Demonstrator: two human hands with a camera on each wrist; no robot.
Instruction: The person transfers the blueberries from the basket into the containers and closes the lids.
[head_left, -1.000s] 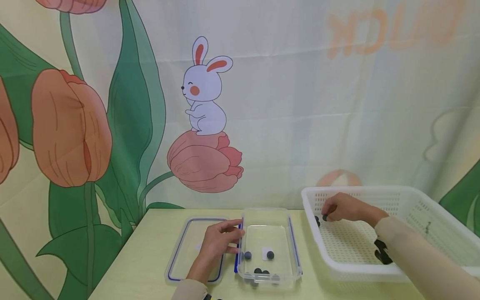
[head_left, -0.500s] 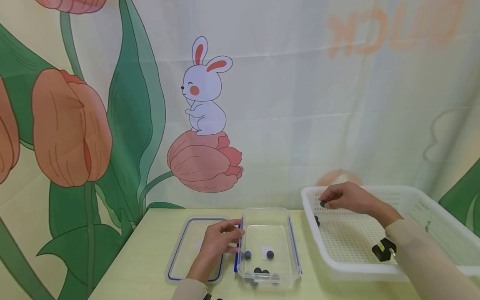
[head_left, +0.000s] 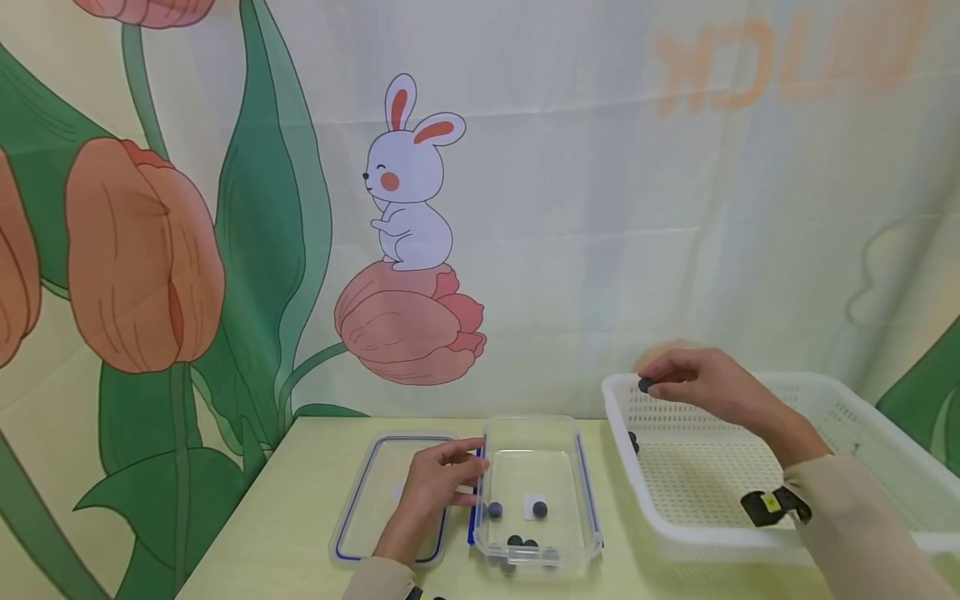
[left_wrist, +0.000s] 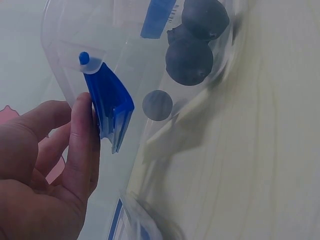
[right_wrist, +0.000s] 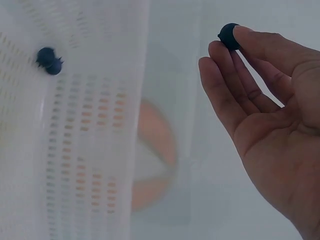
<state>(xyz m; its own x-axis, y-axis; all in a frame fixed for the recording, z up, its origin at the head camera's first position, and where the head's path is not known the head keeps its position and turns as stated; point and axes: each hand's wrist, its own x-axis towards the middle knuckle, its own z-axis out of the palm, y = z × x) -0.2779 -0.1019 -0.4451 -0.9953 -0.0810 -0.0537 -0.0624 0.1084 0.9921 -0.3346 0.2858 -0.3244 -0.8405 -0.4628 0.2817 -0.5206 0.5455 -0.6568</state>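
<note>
Between thumb and fingertips my right hand [head_left: 705,385] pinches a blueberry [right_wrist: 230,36], level with the rim of the white basket [head_left: 750,533] in the head view. Two more blueberries [right_wrist: 49,61] lie together at the basket's left side. My left hand [head_left: 441,483] rests its extended fingers on the left side of a clear plastic box [head_left: 540,442], right at the blue latch [left_wrist: 108,102] in the left wrist view. Several blueberries [head_left: 540,509] are inside the box, mostly toward its near end.
Flat on the pale table [head_left: 262,517], left of the box, lies a clear lid [head_left: 360,533] with a blue seal, partly behind my left hand. A printed curtain [head_left: 555,250] hangs behind the table.
My right hand has lifted the blueberry from the basket's floor up to rim height. My left hand and the box have stayed in place.
</note>
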